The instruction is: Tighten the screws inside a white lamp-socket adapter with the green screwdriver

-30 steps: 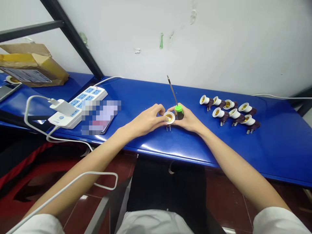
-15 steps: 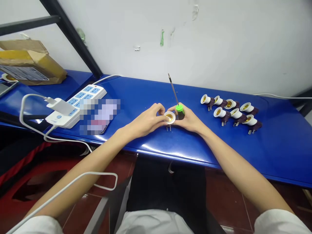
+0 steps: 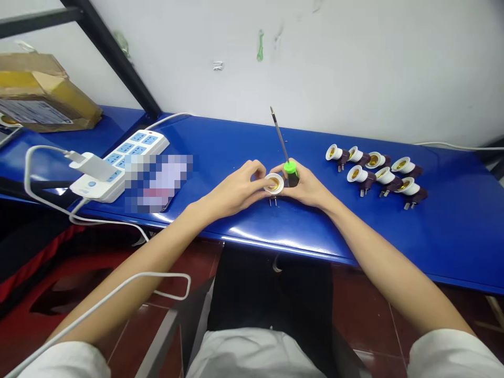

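Between my two hands is a plug-in bulb socket (image 3: pixel 279 182), with a white rim, a brass-coloured inside and metal prongs pointing toward me. My left hand (image 3: pixel 246 186) grips it from the left, its index fingertip at the mouth of the socket. From the other side, the thumb and fingers of my right hand (image 3: pixel 305 184) hold the same socket. That right hand also holds a screwdriver (image 3: pixel 291 167) with a green and black handle, its shaft slanting up and away toward the wall. Several similar bulb sockets (image 3: pixel 356 174) lie grouped to the right of my hands.
A white power strip (image 3: pixel 94 190) with a plugged-in charger (image 3: pixel 96 167) lies on the left of the blue table (image 3: pixel 236 136). Beside it is a pixelated phone (image 3: pixel 165 184). An opened cardboard box (image 3: pixel 51 100) stands at the far left, and a white cable (image 3: pixel 118 286) crosses my left forearm.
My left index fingertip has moved further over the socket's opening. The whole view has shifted slightly; both hands stay on the socket and the screwdriver remains in my right hand.
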A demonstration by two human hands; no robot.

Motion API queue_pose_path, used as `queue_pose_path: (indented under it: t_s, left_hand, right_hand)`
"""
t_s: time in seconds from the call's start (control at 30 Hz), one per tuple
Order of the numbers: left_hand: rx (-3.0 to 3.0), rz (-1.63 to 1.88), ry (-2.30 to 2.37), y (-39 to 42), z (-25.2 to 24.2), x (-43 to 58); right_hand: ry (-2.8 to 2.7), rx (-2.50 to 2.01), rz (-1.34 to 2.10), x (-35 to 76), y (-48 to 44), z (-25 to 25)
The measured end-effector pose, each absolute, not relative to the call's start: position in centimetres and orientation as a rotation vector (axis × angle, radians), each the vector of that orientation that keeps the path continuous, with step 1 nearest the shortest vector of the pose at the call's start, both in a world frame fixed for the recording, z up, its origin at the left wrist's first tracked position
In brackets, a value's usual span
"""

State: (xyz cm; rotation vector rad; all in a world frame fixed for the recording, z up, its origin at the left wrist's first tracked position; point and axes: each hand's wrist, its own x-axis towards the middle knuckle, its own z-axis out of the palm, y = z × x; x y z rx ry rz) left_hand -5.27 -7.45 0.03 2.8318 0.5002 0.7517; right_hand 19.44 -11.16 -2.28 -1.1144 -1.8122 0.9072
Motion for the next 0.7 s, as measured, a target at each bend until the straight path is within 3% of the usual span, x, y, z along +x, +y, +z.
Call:
queue_pose_path:
  t_s: [0.37,0.6,0.7]
  left_hand:
    - [2.523,0.863,0.640,-7.8,-2.2,-4.3]
    - [2.445,0.902,0.597,-7.7,-2.9,-4.1]
    - [2.410,0.886,0.582,-7.8,-2.8,-3.9]
  right_hand:
    - [-1.854,-1.112,0.867,19.7,-11.1,-2.3]
    - [-1.861,-1.183,1.073,22.1,-11.7,-0.2]
    - [-1.772,-1.374,0.929,24.9,-13.0,1.6]
